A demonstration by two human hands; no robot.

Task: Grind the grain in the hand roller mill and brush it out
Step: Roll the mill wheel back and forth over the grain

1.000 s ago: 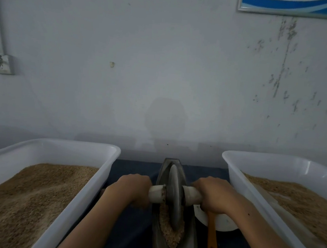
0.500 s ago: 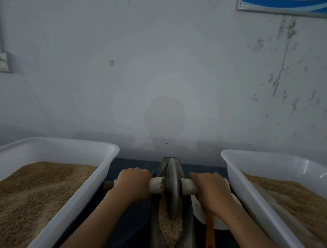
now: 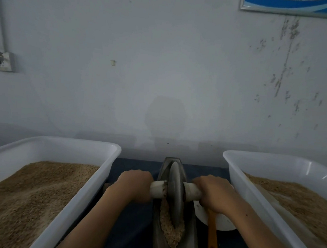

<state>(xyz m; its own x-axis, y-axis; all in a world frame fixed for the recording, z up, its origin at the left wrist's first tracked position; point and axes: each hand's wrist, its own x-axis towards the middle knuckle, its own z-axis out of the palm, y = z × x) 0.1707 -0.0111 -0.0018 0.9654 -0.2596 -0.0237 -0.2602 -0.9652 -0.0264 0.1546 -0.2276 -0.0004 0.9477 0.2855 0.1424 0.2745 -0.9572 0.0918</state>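
- Grey metal forms the boat-shaped trough of the hand roller mill, which lies lengthwise on a dark blue cloth between 2 white tubs.
- A thin grey grinding wheel stands upright on its edge inside the trough, with a pale axle handle sticking out on each side.
- The left hand is clenched around the left end of the handle, knuckles up.
- The right hand grasps the right end in the same way, fingers curled over it.
- Tan crushed grain lies in the trough, heaped against the near side of the wheel and trailing toward the near tip.
- The left tub is filled with brown grain, its surface sloping down toward the near edge.
- The right tub also holds brown grain, with a pale flat piece partly buried along its inner wall; I cannot tell what that piece is.
- A white bowl sits just right of the trough, partly under the right wrist.
- An orange handle reaches from the bowl toward the viewer; its working end is hidden.
- A stained pale wall rises behind, with a socket at the left.
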